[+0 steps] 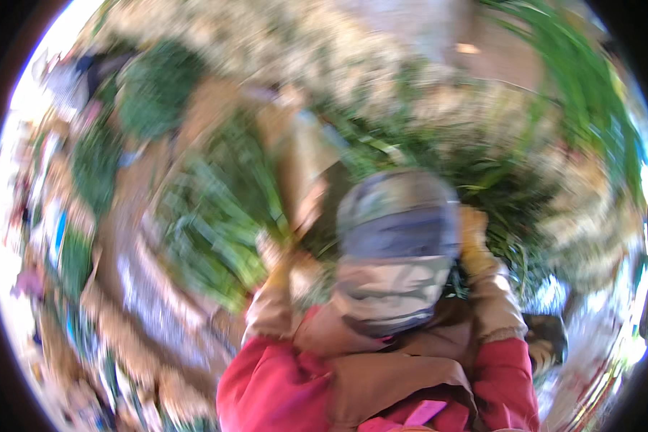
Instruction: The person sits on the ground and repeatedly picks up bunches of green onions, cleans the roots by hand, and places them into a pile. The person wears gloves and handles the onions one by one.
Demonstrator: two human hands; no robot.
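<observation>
The picture is strongly blurred. At the left, a large bunch of long green leafy stalks [210, 216] fans out. Its narrow end meets my left hand [275, 256], which appears closed around some stalks. My right hand [474, 237], in a yellowish glove, rests beside dark green leaves [510, 210]; its fingers are too blurred to read. Between my arms is a rounded form in patterned cloth [397, 243], partly blocking the view of the leaves behind.
More green bunches [159, 89] lie at the upper left. Pale, straw-like plant matter [313, 38] spreads across the top. Long green leaves [583, 81] arch down at the upper right. A shoe [545, 340] shows beside my right sleeve.
</observation>
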